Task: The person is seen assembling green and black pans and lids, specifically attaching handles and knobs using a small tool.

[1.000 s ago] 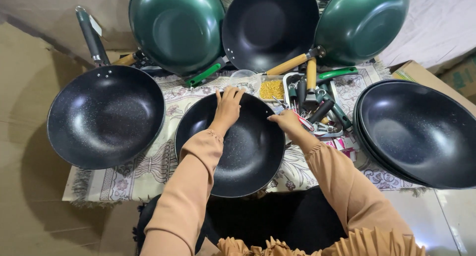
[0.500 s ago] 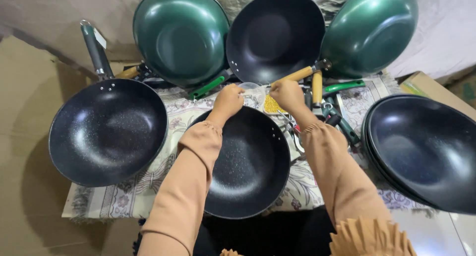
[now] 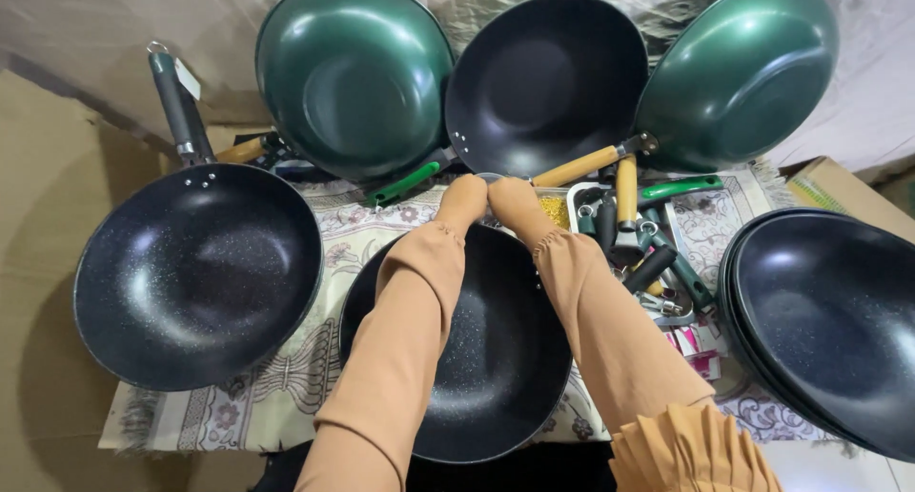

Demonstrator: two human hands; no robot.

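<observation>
Hands: left hand (image 3: 464,198) and right hand (image 3: 510,201) side by side, touching, at far rim of centre pan (image 3: 477,358), both seen from the back.
Fingers: curled down out of sight past the knuckles; cannot tell whether wide, narrow or holding anything.
Sleeves: tan, long, cuffs gathered at wrists, forearms crossing over centre pan.
Centre pan: black, speckled, no handle visible, flat on cloth (image 3: 276,397) directly below the arms.
Small dish (image 3: 488,178): clear rim just showing beyond the knuckles, touching or just under both hands.
Left pan (image 3: 191,273): black, speckled, dark handle (image 3: 176,101) pointing away with a white tag, just beside centre pan.
Back row: green pan (image 3: 353,72), black pan (image 3: 548,77), second green pan (image 3: 743,72), all tilted up against the wall cloth.
Right stack (image 3: 829,330): black pans nested, at cloth's right edge.
Tray (image 3: 581,198): metal, just right of the hands, with yellow bits inside.
Loose handles (image 3: 629,225): wooden, green and black, piled between tray and right stack.
Cloth: cream, floral print, fringed, lying on brown cardboard (image 3: 38,263).
</observation>
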